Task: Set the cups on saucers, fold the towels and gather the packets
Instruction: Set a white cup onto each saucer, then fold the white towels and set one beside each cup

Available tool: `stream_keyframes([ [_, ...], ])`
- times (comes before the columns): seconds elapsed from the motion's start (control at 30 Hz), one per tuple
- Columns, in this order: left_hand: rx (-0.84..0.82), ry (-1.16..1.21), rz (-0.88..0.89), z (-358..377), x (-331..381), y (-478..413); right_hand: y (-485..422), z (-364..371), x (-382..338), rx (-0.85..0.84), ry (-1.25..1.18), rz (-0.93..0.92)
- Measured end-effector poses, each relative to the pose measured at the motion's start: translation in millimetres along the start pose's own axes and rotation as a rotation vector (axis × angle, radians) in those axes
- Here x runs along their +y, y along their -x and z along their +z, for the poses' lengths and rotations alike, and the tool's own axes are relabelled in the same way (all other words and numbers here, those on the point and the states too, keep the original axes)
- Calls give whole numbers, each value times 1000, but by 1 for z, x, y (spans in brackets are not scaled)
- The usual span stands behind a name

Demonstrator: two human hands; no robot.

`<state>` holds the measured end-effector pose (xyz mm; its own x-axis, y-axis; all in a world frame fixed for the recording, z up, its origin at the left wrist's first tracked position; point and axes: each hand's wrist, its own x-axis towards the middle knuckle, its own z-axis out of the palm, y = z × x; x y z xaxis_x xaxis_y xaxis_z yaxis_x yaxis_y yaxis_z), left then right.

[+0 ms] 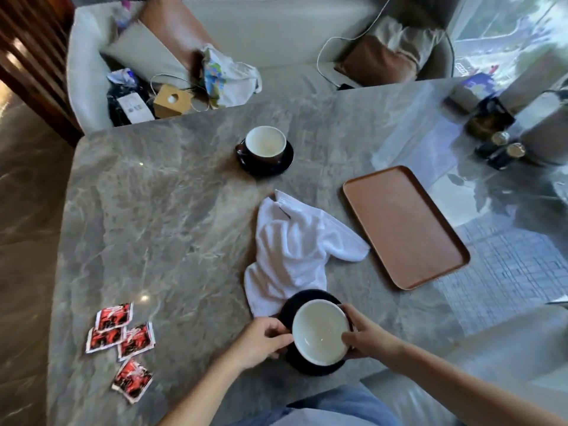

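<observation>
A cup with a white inside (pixel 319 332) is over a dark saucer (pixel 295 304) near the table's front edge. My right hand (pixel 367 335) grips the cup's right rim. My left hand (pixel 261 339) holds the cup's left side at the saucer's edge. A crumpled white towel (pixel 295 247) lies just beyond, its near end touching or under the saucer. A second cup (pixel 266 146) stands on its dark saucer (pixel 287 162) further back. Several red and black packets (pixel 123 336) lie scattered at the front left.
An empty brown tray (pixel 405 226) lies right of the towel. Dark jars and a box (pixel 495 139) stand at the back right. A sofa with cushions, bags and a cable (pixel 215 75) runs behind the grey marble table (pixel 169 210).
</observation>
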<state>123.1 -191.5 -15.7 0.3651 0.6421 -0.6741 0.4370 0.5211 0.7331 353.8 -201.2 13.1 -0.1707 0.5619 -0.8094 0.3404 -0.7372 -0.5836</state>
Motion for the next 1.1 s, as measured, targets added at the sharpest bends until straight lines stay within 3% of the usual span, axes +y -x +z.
stream_keyframes([
  [0.33,58,-287,118,-7,1,-6,-4,-4,-1,-15,20,41],
  [0.5,-23,-113,85,-19,2,-8,-6,-6,-6,-43,130,39],
  [0.6,294,62,51,-41,-5,-22,-12,-12,-10,1,276,-25],
  [0.7,604,2,-66,-63,-20,-37,-21,-23,-17,126,334,-139],
  [0.87,436,-49,-123,-40,-21,-51,-30,-27,-38,210,304,-275],
  [0.97,449,-125,-52,-26,-13,-51,-31,-18,-52,183,312,-363],
  [1.1,423,87,139,-26,26,-35,-30,6,-78,165,379,-579],
])
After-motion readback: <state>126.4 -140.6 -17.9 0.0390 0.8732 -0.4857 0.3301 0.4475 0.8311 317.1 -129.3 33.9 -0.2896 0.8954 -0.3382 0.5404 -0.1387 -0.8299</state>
